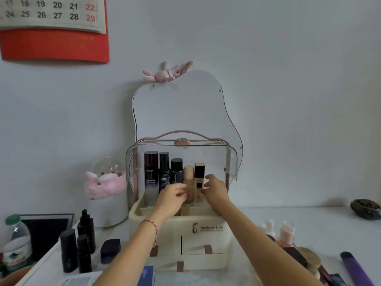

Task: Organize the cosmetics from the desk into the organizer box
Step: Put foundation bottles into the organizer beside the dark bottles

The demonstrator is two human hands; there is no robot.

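Observation:
A cream organizer box stands mid-desk, its clear lid raised. In its top compartment several bottles stand in a row: a tall purple one, two black ones, a beige foundation bottle and a black-capped foundation bottle. Both of my hands reach into the box. My left hand has its fingers on the lower part of the beige bottle. My right hand touches the base of the black-capped bottle from the right. Loose on the desk are dark bottles at the left and pale bottles at the right.
A dark compact and a water bottle sit at the left. Right of the box lie a purple tube, a round brush and a dark dish. A mirror stands behind the box, a pink plush container beside it.

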